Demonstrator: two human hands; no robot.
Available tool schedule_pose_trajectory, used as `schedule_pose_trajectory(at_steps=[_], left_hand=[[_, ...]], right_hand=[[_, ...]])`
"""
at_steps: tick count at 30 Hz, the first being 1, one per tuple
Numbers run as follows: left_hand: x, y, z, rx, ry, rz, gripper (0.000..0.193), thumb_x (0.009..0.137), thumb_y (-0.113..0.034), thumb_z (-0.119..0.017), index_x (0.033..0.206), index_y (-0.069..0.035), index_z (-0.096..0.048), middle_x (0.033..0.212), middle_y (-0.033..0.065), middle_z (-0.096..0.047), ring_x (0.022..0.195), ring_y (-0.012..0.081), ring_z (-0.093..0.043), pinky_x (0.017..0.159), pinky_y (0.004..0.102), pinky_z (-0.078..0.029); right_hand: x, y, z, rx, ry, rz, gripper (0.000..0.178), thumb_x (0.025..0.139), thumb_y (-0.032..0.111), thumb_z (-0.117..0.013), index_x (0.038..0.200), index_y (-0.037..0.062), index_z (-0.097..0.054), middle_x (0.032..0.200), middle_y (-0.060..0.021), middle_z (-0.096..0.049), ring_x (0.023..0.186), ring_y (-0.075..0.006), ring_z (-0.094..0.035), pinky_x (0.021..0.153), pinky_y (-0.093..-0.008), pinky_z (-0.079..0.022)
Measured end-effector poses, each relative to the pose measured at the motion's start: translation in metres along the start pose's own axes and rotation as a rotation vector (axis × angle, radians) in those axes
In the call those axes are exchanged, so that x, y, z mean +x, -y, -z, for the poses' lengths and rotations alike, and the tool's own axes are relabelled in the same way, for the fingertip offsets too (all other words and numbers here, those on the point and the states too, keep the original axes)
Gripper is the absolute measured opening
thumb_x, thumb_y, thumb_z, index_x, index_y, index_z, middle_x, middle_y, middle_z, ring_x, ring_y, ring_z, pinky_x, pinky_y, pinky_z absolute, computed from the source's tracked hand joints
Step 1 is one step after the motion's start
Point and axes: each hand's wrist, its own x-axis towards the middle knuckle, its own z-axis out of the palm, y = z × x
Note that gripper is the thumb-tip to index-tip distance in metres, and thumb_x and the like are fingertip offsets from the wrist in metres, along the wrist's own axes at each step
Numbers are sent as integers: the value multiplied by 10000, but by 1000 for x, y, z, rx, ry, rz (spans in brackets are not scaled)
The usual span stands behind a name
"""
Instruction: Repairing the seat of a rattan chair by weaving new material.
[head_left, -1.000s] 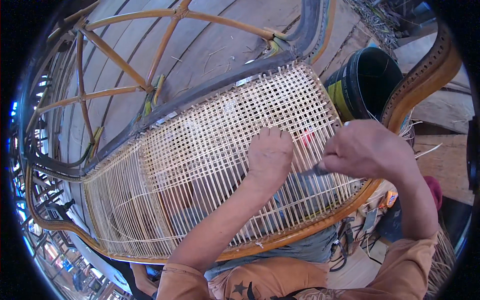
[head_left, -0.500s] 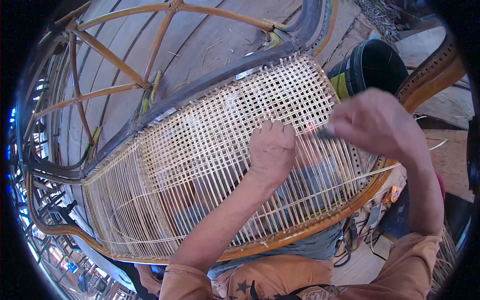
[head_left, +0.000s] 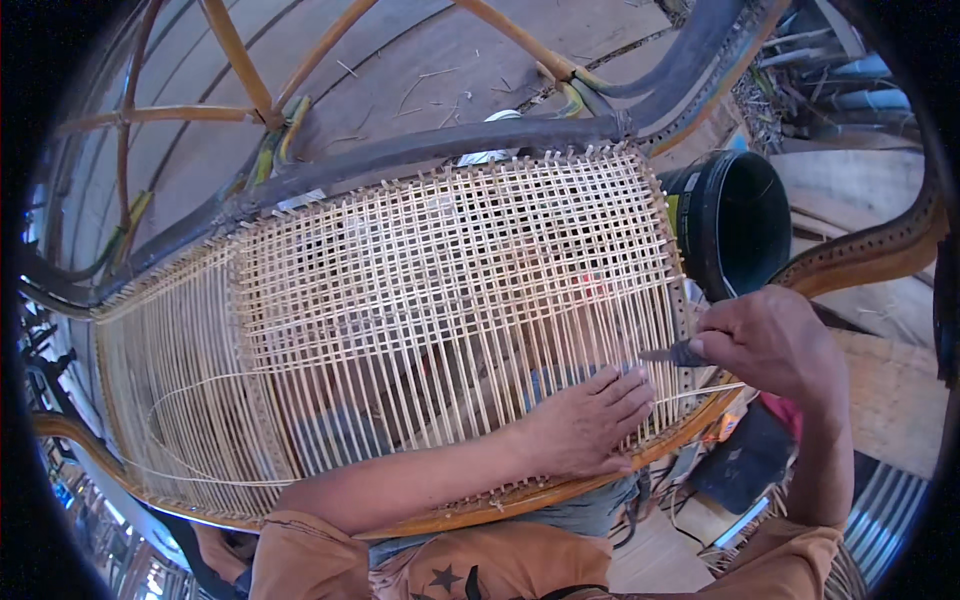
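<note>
A person looks down at a large curved panel of pale woven cane [head_left: 440, 270] stretched across a rounded rattan chair frame of orange-brown poles [head_left: 250, 95]. The weave forms a tight grid on the right part of the panel; to the left only loose upright strands run, with one long strand looping free.

The left hand [head_left: 585, 425] lies flat on the lower right part of the weave — palm down, fingers pressed together and pointing right, touching the cane. The right hand [head_left: 775, 345] sits just beyond the panel's right edge, its thumb and fingers pinching a small dark pointed tool [head_left: 672, 353] whose tip points left toward the weave. A thin pale cane strand [head_left: 700, 392] runs from the panel's edge beneath this hand; whether the hand also holds it cannot be told.

A black plastic bucket [head_left: 740, 220] stands just behind the panel's right edge — above the right hand. The person wears orange sleeves.
</note>
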Motion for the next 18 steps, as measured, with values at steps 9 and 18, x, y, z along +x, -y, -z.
schedule_pose_trajectory(at_steps=[9, 18], left_hand=[[-4, 5, -10, 17, -47, -46, 864, 910, -658, -290, 1380, 63, -365, 1450, 190, -354, 1403, 301, -245, 1166, 434, -124], [-2, 7, -8, -21, -16, -48, 891, 910, -666, -267, 1384, 85, -340, 1447, 210, -349, 1400, 303, -248, 1167, 432, -112]], right_hand=[[27, 22, 4, -14, -80, -27, 222, 888, 279, -595, 865, 68, -664, 711, -154, -624, 666, -348, -618, 589, -409, -477], [35, 26, 6, 7, -224, -51, 204, 883, 271, -601, 864, 82, -675, 743, -155, -636, 669, -345, -622, 611, -415, -482]])
